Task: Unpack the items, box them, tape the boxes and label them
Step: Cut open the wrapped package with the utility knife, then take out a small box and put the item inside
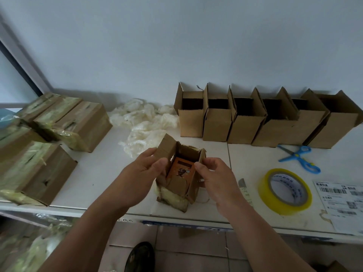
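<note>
A small worn cardboard box (177, 186) stands upright near the table's front edge, its top flaps spread. An orange printed item (181, 169) shows inside it. My left hand (144, 169) grips the box's left flap, thumb on the inner edge. My right hand (213, 177) pinches the right flap. Torn tape and plastic cling to the box's bottom. A row of several open, empty cardboard boxes (245, 118) lines the wall at the back right. Yellow tape roll (285, 194) lies to the right of my right hand, with printed labels (342, 201) beyond it.
Several plastic-wrapped cardboard parcels (59, 122) are piled at the left. Crumpled clear plastic wrap (144, 120) lies behind the held box. Blue scissors (299, 157) rest in front of the open boxes. The white table (110, 173) ends just below my wrists; a dark shoe (140, 256) stands on the tiled floor.
</note>
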